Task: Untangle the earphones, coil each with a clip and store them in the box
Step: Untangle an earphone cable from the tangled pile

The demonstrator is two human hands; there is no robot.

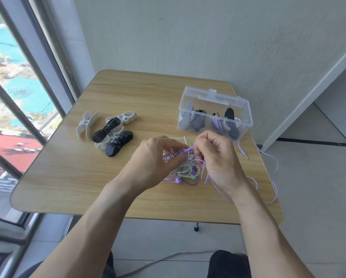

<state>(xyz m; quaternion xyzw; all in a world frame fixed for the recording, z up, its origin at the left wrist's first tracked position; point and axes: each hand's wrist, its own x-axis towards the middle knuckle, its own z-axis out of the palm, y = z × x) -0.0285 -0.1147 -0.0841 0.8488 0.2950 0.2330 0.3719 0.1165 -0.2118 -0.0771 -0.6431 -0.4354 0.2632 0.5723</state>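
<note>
Both forearms angled inward over the table (67, 177); left hand (158, 159) and right hand (218, 155) close together, fingers curled, pinching the tangled earphones (186, 167)

No text, label, brand, number or sign can be read anywhere — not on the clear box (215, 115), the clips (108, 133) at the left, or the wooden worktop (77, 177).

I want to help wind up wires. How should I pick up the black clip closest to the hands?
Probably pinch the black clip across its narrow middle, coming from above. It lies flat on the table, leaning against a white clip, so its sides are crowded but its top is free.
</note>
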